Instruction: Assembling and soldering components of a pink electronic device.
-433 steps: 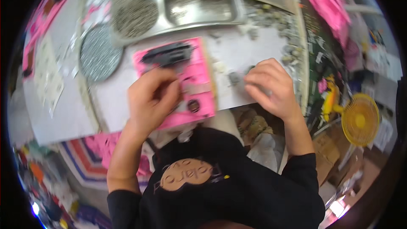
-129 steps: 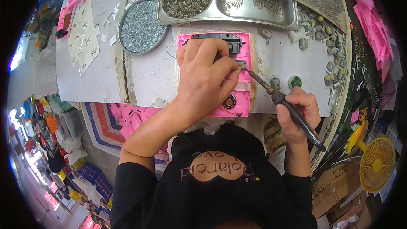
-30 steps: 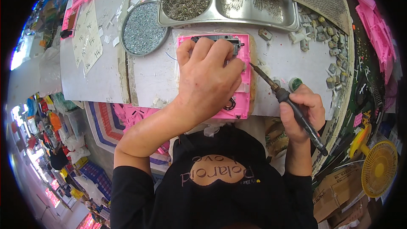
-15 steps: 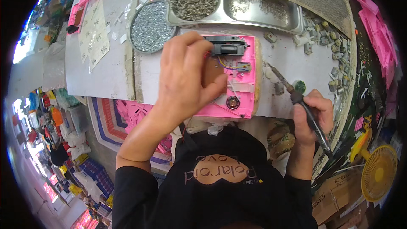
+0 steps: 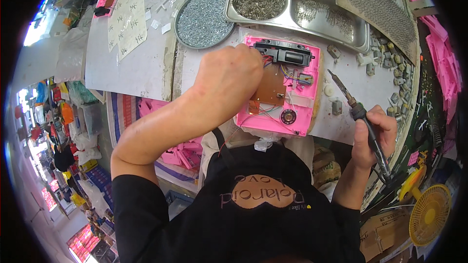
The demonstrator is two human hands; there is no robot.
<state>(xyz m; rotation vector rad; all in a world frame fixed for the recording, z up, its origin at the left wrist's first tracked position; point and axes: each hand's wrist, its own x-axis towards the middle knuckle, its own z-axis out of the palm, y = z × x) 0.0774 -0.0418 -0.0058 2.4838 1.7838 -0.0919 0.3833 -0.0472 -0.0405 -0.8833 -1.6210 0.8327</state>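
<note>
In front of me lies an open pink plastic housing point(image 5: 303, 120). Inside it are a brown circuit board point(image 5: 271, 87), a black roller-like part point(image 5: 295, 57), a small motor point(image 5: 305, 79), a round speaker point(image 5: 288, 116) and thin coloured wires. My left hand point(image 5: 233, 74) is over the housing's upper left edge, near red wires, its fingers curled and closed. What they pinch, if anything, is hidden behind the hand. To the right of the housing, my right hand point(image 5: 374, 136) grips a soldering iron point(image 5: 361, 112) by its black handle; its tip points up and left, clear of the housing.
Behind the housing stand a round tray of small screws point(image 5: 204, 19) and a metal compartment tray point(image 5: 280, 20) of small metal parts. Several small motors point(image 5: 399, 80) lie along the right edge. A yellow fan point(image 5: 429, 214) is at the lower right.
My left hand has shifted from over the circuit board to the housing's upper left edge, uncovering the board. My right hand still holds the soldering iron off the housing. The whole view has shifted.
</note>
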